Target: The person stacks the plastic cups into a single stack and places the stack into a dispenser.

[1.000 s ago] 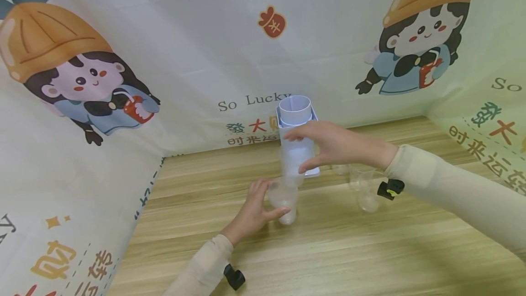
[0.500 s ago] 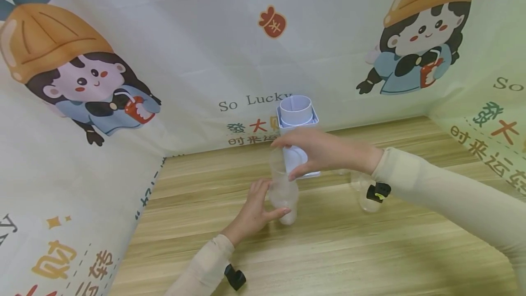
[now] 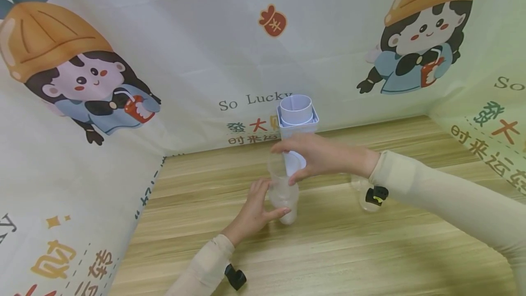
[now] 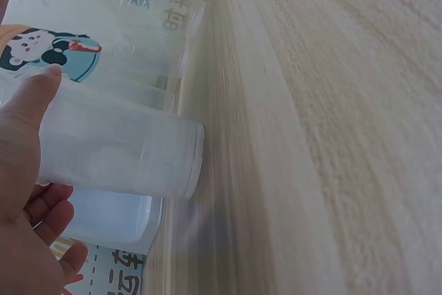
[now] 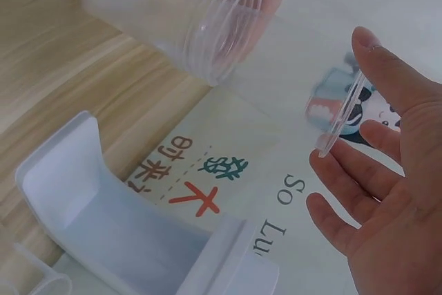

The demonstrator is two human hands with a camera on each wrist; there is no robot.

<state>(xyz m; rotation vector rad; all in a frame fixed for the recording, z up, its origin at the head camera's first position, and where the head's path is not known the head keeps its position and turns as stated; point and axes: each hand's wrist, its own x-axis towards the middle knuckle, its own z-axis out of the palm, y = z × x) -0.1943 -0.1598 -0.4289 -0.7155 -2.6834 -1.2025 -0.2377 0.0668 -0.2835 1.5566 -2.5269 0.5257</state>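
In the head view my left hand [image 3: 256, 207] grips a stack of clear plastic cups [image 3: 289, 211] standing upright on the table. The left wrist view shows its thumb and fingers around the frosted-looking cup wall [image 4: 124, 143]. Above the stack, my right hand [image 3: 316, 152] pinches another clear plastic cup [image 3: 276, 164] near its rim. In the right wrist view, thumb and fingertips hold that cup's rim [image 5: 343, 112], while its lower end is inside the stack's mouth [image 5: 228, 32]. How deep it reaches is hard to tell through the plastic.
A pale lavender cup holder [image 3: 297, 115] with a round tube on top stands behind the hands, near the printed backdrop [image 3: 197, 58]. Loose clear cups [image 3: 370, 205] stand right of it, partly behind my right wrist. Wood-grain tabletop [image 3: 328, 255] lies in front.
My right hand has moved left and slightly down with its cup, from in front of the holder to over the stack, lowering the cup into it. The left hand has stayed put.
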